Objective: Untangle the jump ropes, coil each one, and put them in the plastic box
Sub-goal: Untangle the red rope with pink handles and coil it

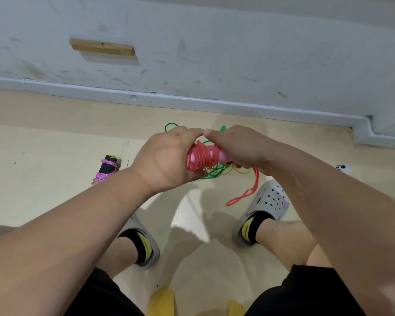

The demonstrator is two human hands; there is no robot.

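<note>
Floor (43, 144) spreads pale under two grey clogs (269, 201). Above it, left hand (167, 160) and right hand (235, 147) meet, each curled tight round one end of the pink handles (214, 153). Red rope (200, 158) sits wound in close turns round those handles, and its loose tail trails down beside the right clog. Green rope (214, 172) lies tangled on the floor just beneath the hands. Purple rope (107, 169), wrapped round black handles, rests on the floor well off to the left.
</note>
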